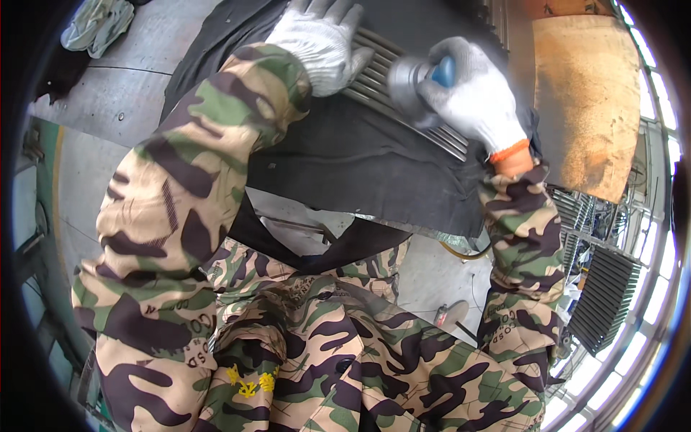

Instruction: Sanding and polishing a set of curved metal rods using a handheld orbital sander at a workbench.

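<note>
My left hand (317, 47), in a white knit glove, lies with fingers outstretched at the left end of a row of several parallel metal rods (376, 66). Its thumb stands away from the other fingers. Over the right part of the rods, my gloved right hand (476, 93) is wrapped round a blue-gripped tool with a round grey head (407, 85). Motion blurs that head, so its exact kind is unclear, as is whether it touches the rods. Black cloth (345, 158) lies under the rods.
More metal rods (497, 21) lie at the far edge. A stained tan board (586, 101) stands on the right, with a dark ribbed stack (604, 299) below it. Pale shoes (97, 27) rest on the grey floor at the upper left.
</note>
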`<state>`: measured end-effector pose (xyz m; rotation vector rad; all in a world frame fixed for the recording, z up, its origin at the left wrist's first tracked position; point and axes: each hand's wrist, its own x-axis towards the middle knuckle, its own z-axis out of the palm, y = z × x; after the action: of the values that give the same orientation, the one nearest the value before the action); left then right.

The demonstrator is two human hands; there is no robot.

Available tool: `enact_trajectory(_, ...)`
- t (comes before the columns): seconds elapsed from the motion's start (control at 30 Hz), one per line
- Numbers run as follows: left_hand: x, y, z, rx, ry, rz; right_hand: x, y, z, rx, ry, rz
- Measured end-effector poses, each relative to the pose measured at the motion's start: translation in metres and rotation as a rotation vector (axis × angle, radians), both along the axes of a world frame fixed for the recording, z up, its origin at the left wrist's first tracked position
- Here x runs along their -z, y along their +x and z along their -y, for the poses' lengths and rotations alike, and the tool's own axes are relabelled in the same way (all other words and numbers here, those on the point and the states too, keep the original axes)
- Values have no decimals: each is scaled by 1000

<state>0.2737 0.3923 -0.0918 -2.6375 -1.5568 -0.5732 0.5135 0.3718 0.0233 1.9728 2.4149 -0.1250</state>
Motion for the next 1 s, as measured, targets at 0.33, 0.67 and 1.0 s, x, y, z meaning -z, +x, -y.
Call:
enact_trajectory(0.33,-5,-1,8,3,-12,-20,-3,-2,-2,39,-4,34)
enact_trajectory(0.67,-7,7,-15,60,142,13,-5,-1,3,0,55,-4)
enact_trajectory(1.0,-9,10,-17,100,245,0,-1,15,4,36,60,-100)
